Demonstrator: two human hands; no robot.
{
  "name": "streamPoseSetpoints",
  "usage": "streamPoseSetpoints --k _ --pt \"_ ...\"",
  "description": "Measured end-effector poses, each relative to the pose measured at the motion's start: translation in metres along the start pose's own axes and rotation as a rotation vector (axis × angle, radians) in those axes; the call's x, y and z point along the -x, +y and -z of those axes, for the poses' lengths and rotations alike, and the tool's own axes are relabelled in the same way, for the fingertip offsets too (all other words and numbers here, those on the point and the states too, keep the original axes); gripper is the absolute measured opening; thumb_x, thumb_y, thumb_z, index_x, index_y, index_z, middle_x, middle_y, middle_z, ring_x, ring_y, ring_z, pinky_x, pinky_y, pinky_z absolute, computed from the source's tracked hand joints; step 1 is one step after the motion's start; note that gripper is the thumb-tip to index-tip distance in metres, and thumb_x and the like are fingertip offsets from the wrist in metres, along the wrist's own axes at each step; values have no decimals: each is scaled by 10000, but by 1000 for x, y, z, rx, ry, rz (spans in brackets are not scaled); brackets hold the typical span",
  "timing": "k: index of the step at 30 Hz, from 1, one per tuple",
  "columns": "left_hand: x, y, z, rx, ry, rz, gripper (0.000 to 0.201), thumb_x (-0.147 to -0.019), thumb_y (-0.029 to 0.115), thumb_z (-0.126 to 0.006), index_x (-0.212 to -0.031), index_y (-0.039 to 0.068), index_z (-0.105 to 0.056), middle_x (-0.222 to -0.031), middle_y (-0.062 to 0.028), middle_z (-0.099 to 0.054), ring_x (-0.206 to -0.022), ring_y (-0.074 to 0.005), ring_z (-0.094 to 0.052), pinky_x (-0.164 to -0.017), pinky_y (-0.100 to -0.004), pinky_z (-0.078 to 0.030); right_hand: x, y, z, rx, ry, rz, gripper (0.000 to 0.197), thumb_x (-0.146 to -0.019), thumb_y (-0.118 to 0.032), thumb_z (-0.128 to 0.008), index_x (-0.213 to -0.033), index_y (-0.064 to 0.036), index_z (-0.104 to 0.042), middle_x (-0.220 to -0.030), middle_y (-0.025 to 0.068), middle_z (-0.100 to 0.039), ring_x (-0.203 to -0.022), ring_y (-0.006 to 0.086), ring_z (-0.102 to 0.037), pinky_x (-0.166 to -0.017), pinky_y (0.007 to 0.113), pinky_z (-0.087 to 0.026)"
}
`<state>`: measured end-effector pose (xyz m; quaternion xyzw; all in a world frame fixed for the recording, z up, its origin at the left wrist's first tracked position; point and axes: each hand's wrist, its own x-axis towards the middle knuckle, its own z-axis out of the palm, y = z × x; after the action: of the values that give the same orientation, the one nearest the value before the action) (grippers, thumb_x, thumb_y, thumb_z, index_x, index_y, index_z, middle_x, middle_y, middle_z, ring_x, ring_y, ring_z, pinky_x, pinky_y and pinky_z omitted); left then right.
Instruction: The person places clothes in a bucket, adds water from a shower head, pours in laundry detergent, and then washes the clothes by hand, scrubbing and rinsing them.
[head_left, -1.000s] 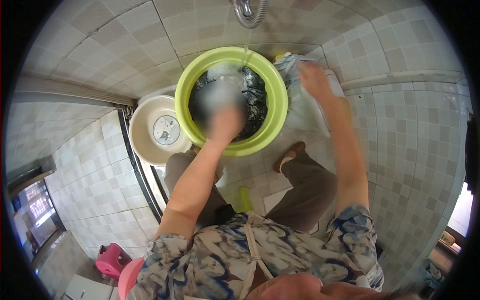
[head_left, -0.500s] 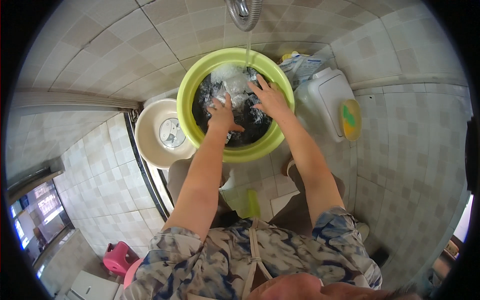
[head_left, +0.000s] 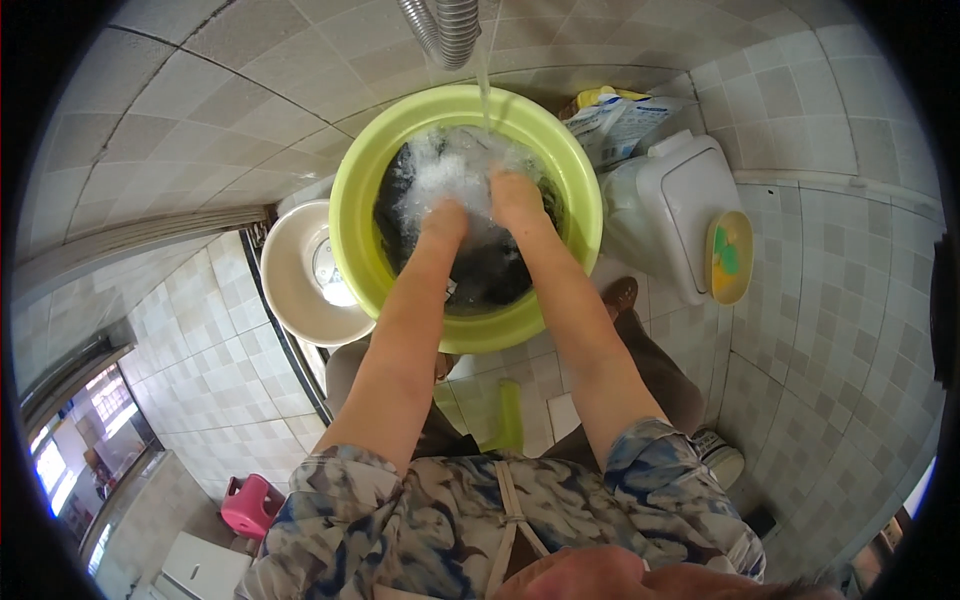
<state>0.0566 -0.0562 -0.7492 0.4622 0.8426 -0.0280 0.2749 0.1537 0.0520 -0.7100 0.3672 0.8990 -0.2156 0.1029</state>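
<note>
meanwhile, both hands plunge into a green basin (head_left: 352, 215) at upper centre of the frame, left hand (head_left: 444, 220) and right hand (head_left: 516, 195) side by side on dark wet cloth (head_left: 490, 275) lying directly under them. forearms reach straight forward; fingers are hidden in foam, grip unclear. water falls from a hose (head_left: 445, 28) above. a white bowl (head_left: 290, 275) sits left.

Left of us: a white round basin (head_left: 300, 275) on the tiled floor (head_left: 160, 330).
Right of us: a white lidded container (head_left: 670, 215), a yellow dish (head_left: 730, 257) beside it.
Above us: a ribbed metal hose (head_left: 445, 28).
Behind us: a pink stool (head_left: 248, 505).
</note>
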Motion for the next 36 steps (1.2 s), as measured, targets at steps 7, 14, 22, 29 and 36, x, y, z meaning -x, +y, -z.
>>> streamPoseSetpoints --k 7,14,22,29,36 --pt "-10 -41 7 18 115 -215 244 -837 100 -460 -1024 81 -615 -1028 -199 -613 -940 -358 -599 -811 -462 -489 37 -23 10 -90 -6 -124 173 -807 -86 -524 -918 -30 -643 -931 219 -638 -889 374 -618 -777 434 -503" --pt "63 -30 59 -356 15 -260 227 -825 126 -499 -971 180 -664 -997 -109 -647 -950 -254 -615 -858 -519 -432 112 -66 6 -295 -47 -364 233 -824 -178 -552 -900 20 -651 -941 252 -627 -902 409 -600 -782 468 -487" --pt "193 -44 92 257 209 261 625 -812 273 -609 -1377 202 -352 -1467 -214 -143 -1311 -495 -148 -956 -714 -174 182 -176 47 -90 -156 -65 342 -799 -195 -581 -1098 -49 -501 -840 229 -624 -807 393 -607 -733 480 -482" --pt "211 -59 67 510 -12 373 1125 -646 406 -783 -1453 147 -44 -1455 -284 -67 -1303 -508 -171 -968 -547 -349 127 -154 50 414 -7 331 832 -619 -195 -808 -1341 -296 -406 -1447 100 -247 -1169 427 -393 -906 558 -403" --pt "91 -69 -20 342 59 215 1025 -660 322 -760 -1428 69 -130 -1416 -231 -264 -1280 -369 -328 -1020 -462 -322 30 -97 -3 191 -42 178 509 -742 -262 -684 -1214 -194 -507 -1286 136 -449 -1062 405 -496 -792 506 -464"
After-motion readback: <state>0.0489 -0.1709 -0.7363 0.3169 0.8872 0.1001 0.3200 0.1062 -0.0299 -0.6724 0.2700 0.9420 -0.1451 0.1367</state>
